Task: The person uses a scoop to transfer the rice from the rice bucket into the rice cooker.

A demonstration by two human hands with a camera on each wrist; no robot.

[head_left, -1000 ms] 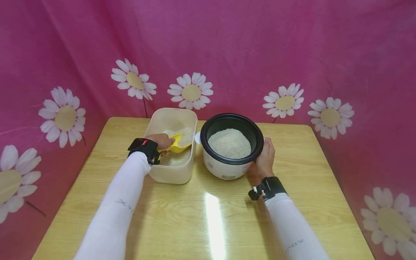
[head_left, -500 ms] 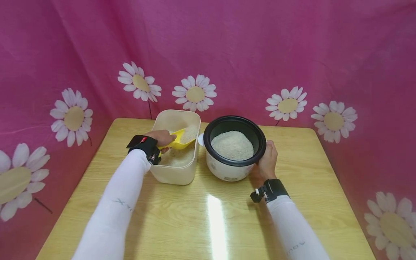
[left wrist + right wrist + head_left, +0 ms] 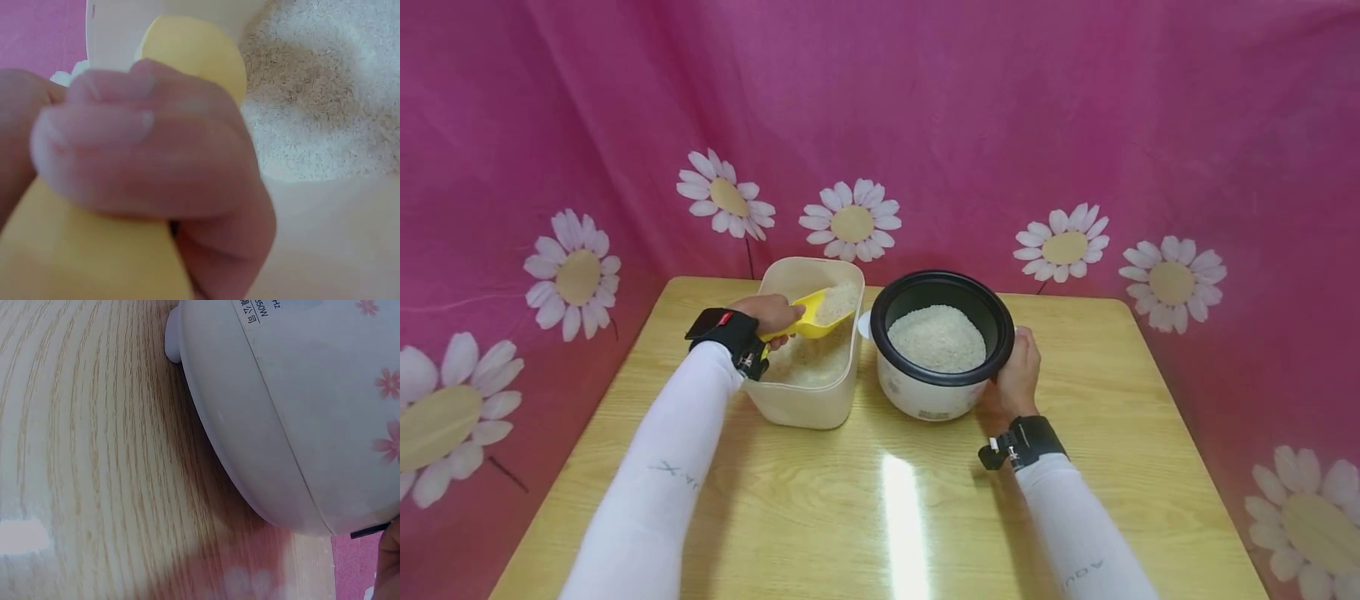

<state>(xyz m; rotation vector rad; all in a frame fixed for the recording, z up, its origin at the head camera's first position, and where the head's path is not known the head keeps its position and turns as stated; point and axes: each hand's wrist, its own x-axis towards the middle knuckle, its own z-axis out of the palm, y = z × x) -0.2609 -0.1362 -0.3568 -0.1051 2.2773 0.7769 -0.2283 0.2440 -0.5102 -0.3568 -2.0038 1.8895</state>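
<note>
My left hand (image 3: 770, 315) grips the handle of a yellow scoop (image 3: 811, 327) loaded with white rice. The scoop is over the cream rice bin (image 3: 805, 406), its front end by the bin's right rim. In the left wrist view, curled fingers wrap the scoop's handle (image 3: 94, 250), and loose rice (image 3: 331, 94) lies in the bin. To the right stands a white rice cooker (image 3: 925, 398) with a black inner rim and a mound of rice (image 3: 937, 340) inside. My right hand (image 3: 1019, 371) holds the cooker's right side; the handle there is hidden.
Bin and cooker stand close together on a light wooden table (image 3: 805, 517), near its back edge. A pink curtain (image 3: 955, 108) with printed daisies surrounds the table. The cooker's left handle (image 3: 865, 324) points toward the bin.
My left hand has raised the scoop out of the rice in the bin, and it now carries a heap of rice. The right hand stays on the cooker. The head view has shifted slightly.
</note>
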